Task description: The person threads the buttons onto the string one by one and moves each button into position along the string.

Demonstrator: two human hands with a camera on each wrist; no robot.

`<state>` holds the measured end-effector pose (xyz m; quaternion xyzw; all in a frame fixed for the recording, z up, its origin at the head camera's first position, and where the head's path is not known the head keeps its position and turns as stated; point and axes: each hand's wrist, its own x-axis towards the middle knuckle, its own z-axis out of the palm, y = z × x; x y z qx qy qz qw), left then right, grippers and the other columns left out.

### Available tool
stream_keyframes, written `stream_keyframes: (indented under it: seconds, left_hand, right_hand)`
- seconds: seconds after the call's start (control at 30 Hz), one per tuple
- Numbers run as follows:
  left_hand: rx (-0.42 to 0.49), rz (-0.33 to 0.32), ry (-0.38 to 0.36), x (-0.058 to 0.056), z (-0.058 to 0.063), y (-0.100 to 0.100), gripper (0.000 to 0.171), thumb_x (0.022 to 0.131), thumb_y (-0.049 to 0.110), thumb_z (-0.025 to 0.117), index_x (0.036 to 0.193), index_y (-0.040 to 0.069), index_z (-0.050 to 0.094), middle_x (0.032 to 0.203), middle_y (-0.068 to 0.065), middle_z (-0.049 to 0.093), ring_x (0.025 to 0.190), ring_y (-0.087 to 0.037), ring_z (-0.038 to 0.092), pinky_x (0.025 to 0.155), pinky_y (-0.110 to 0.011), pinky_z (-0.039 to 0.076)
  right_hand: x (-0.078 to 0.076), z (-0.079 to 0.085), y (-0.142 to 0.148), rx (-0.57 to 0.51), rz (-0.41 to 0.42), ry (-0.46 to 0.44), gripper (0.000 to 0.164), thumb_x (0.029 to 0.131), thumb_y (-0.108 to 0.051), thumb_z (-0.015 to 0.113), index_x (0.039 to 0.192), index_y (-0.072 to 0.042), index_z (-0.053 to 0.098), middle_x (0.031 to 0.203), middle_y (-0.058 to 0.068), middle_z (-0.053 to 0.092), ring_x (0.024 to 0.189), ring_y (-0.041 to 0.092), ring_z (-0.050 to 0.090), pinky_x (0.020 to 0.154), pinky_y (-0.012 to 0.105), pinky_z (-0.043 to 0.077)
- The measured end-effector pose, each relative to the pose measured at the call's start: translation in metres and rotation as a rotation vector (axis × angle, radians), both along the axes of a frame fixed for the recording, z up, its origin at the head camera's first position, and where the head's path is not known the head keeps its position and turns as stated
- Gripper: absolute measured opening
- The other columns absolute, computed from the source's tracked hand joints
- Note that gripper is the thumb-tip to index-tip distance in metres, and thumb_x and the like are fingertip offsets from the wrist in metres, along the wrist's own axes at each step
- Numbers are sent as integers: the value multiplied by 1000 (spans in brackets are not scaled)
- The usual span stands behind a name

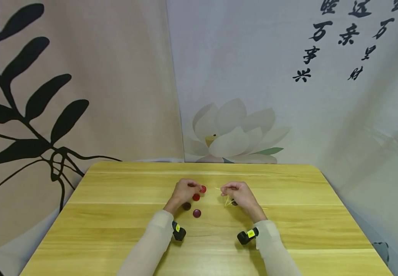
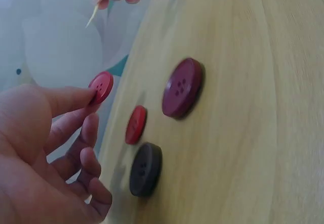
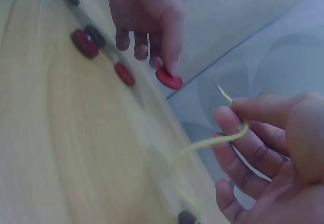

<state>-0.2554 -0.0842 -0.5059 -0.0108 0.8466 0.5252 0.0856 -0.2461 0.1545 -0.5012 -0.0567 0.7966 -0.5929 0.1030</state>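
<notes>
My left hand pinches a red button by its edge between thumb and forefinger, its holes showing. In my right hand, thumb and forefinger pinch a yellow cord near one end, and the short pointed tip sticks out toward the red button. The cord loops down to a dark button below the right hand. Near the left hand lie a second red button, a dark brown button and a maroon button. The red button and the cord tip are apart.
The wooden table runs back to a hanging cloth printed with a pale lotus and writing. A thin yellow strand shows beside the right wrist. A black camera is strapped to each wrist.
</notes>
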Motion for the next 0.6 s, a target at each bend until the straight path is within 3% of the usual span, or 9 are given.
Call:
stream_keyframes:
  seconds: [0.17, 0.3, 0.43, 0.6]
  left_hand:
    - [34, 37, 2, 3, 6, 1, 12, 92, 21, 69, 95, 12, 75, 94, -4, 70, 83, -21, 65, 68, -29, 52]
    - [36, 63, 9, 4, 11, 2, 12, 93, 23, 69, 96, 14, 75, 97, -3, 69, 86, -20, 63, 71, -30, 52]
    - [31, 77, 26, 6, 14, 3, 12, 93, 25, 69, 94, 15, 76, 98, -3, 69, 88, -20, 61, 74, -31, 51]
    - [59, 92, 24, 10, 20, 3, 13, 91, 27, 71, 90, 15, 76, 97, -2, 69, 89, -20, 58, 74, -32, 48]
  right_hand:
    - [6, 15, -7, 32, 33, 63, 21, 98, -13, 60, 108, 2, 71, 94, 10, 74, 93, 25, 69, 90, 45, 49]
    - [11, 24, -12, 10, 51, 95, 19, 99, -11, 60, 106, 2, 72, 97, 16, 73, 94, 30, 69, 95, 53, 47]
    - [14, 30, -14, 4, 58, 110, 17, 98, -11, 60, 103, -2, 73, 99, 18, 72, 95, 31, 69, 94, 48, 49]
    - [17, 37, -16, 35, 48, 126, 14, 97, -13, 62, 100, -8, 75, 91, 7, 73, 92, 26, 68, 83, 37, 49]
